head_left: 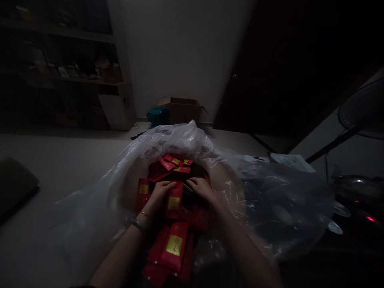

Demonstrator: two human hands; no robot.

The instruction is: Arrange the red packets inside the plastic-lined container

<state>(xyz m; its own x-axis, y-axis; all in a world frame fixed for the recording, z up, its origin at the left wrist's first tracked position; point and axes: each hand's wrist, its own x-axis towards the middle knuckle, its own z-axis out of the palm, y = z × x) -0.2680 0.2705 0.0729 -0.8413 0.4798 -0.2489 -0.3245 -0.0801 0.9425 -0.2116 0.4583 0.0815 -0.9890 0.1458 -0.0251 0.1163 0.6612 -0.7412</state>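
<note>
Both my hands reach into a large clear plastic bag filled with several red packets that carry gold labels. My left hand, with a bracelet on its wrist, curls its fingers over the top edge of one upright red packet. My right hand lies fingers-down on the pile just to the right, its fingertips at a dark gap between packets. More red packets are heaped beyond the hands. What the right fingers hold, if anything, is hidden.
The room is dim. The bag rests on a pale floor. An open cardboard box and a teal bag stand by the far wall. Dark shelves fill the left. A fan and a metal appliance stand at the right.
</note>
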